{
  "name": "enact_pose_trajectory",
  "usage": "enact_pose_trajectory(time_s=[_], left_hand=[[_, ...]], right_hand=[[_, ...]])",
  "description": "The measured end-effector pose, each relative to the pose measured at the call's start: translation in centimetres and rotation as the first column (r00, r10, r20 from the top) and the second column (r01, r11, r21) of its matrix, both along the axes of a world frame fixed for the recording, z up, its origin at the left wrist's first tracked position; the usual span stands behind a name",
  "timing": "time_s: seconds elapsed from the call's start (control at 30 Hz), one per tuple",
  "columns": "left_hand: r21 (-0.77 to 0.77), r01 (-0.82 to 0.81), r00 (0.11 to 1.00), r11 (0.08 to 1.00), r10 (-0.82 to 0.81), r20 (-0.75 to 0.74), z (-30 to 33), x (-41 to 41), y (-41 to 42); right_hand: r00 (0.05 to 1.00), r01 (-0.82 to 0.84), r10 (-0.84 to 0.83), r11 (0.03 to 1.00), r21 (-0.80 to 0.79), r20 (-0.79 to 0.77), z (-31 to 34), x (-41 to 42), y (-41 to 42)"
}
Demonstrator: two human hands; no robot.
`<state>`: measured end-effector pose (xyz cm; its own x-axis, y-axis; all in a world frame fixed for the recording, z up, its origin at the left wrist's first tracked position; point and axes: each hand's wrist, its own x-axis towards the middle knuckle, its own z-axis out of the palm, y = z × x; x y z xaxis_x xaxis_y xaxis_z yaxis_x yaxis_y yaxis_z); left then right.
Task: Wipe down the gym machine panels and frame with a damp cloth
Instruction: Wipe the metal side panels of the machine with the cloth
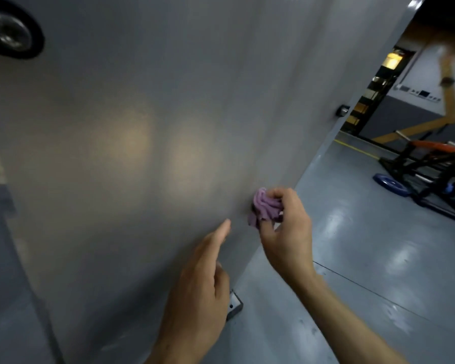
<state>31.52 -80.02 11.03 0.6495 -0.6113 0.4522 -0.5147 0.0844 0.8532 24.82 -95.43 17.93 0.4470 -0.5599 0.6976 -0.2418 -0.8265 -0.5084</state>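
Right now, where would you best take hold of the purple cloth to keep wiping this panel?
Grip the purple cloth by its bunched back folds, coming from the right as the right hand does; that leaves its bulging front against the grey panel.

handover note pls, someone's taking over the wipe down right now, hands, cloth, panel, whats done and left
Right hand: grips the bunched purple cloth and holds it against the grey panel, low, near its right edge.
Left hand: holds nothing, fingers straight, fingertips at the panel just left of the cloth.
Done: cannot tell; the panel shows no clear wet or wiped patch, only glare.
Left: judging by this, likely the rest of the panel up to the round fitting, the right edge with its small knob, and the frame foot on the floor.
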Motion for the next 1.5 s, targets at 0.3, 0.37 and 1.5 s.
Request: enact_pose_trajectory(time_s=[0.3,0.37,1.5], left_hand=[[-0.131,-0.045,0.993,0.990,0.030,-0.114,0.3,0.1,-1.2],[-0.133,-0.047,0.994,0.990,0.033,-0.108,0.7,-0.2,-1.5],[0.183,-0.139,0.809,0.973,0.005,0.587,-2.8,-2.3,-0.6]], right_hand=[[1.000,0.021,-0.022,0.995,0.099,0.012,1.1,0.4,0.3],[1.000,-0.019,0.020,0.998,0.055,-0.008,0.1,0.0,0.0],[0.987,-0.080,0.122,0.937,-0.339,0.104,-8.8,-2.9,-13.8]])
